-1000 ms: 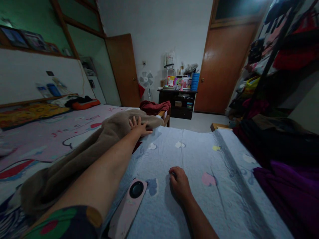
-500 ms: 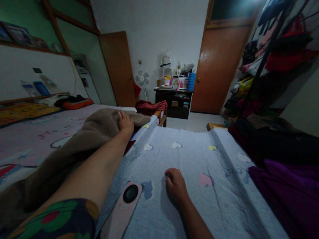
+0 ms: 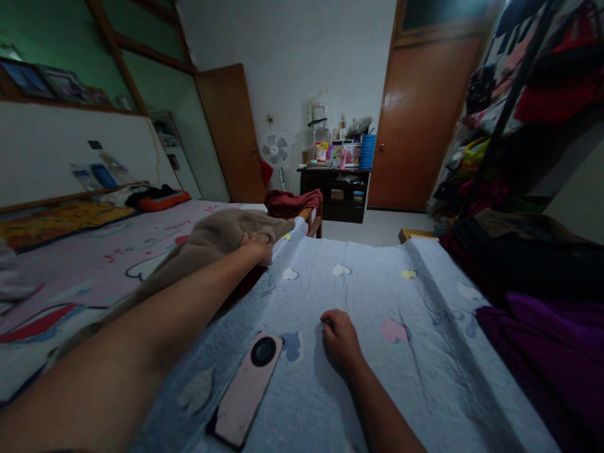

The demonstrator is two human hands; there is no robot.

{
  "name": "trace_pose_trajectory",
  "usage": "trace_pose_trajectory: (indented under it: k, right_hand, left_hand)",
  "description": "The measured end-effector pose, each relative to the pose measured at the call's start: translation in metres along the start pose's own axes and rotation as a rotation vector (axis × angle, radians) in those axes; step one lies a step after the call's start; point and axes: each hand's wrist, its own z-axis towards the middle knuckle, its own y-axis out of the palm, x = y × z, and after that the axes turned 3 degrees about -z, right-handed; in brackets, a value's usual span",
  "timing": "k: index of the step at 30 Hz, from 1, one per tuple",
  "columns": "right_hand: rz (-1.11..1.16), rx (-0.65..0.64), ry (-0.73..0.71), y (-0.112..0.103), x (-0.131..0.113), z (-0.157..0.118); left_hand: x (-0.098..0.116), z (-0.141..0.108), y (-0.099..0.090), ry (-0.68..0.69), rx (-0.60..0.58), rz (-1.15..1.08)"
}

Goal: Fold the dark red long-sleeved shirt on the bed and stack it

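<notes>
A brown fleece blanket [image 3: 214, 236] lies bunched along the left edge of the blue sheet [image 3: 363, 289]. My left hand [image 3: 258, 246] reaches forward to its far end, with fingers curled into the fabric; the fingertips are partly hidden. Below that wrist, a strip of dark red cloth [image 3: 245, 283] shows. My right hand [image 3: 340, 336] rests on the sheet in a loose fist, and nothing can be seen in it. Between my two arms lies a pink phone [image 3: 245, 390], its back with the round black camera facing up.
Left of the blanket spreads a pink printed bed cover [image 3: 117, 251]. Dark folded clothes [image 3: 514, 251] and a purple cloth [image 3: 533, 352] are piled at the right. Past the bed's end stand a red cloth heap [image 3: 293, 201], a black cabinet [image 3: 335, 195] and a white fan [image 3: 275, 151].
My left hand has shifted toward the blanket's near right edge, and the blanket's near part looks lower and narrower. The view has turned slightly left; my right hand stays in its loose fist.
</notes>
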Motion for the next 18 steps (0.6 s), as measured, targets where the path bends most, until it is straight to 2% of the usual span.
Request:
trace_pose_trajectory:
  k: [4,8,12,15,18]
  right_hand:
    - [-0.005,-0.009,0.001,0.0,0.001,0.0]
    - [-0.016,-0.01,-0.007,0.0,0.002,0.0]
    - [-0.019,-0.02,-0.002,0.0,0.003,0.0]
    - [-0.019,-0.021,-0.001,0.0,0.004,0.0]
    - [-0.022,-0.012,-0.009,0.001,0.005,0.0]
  left_hand:
    - [-0.016,-0.045,-0.004,0.033,-0.154,0.18]
    - [-0.049,-0.074,-0.003,0.13,-0.108,0.239]
    - [-0.079,-0.098,0.01,0.223,-0.068,0.293]
    - [-0.088,-0.112,0.023,0.261,-0.085,0.291]
    - [-0.084,-0.112,0.019,0.242,-0.168,0.222]
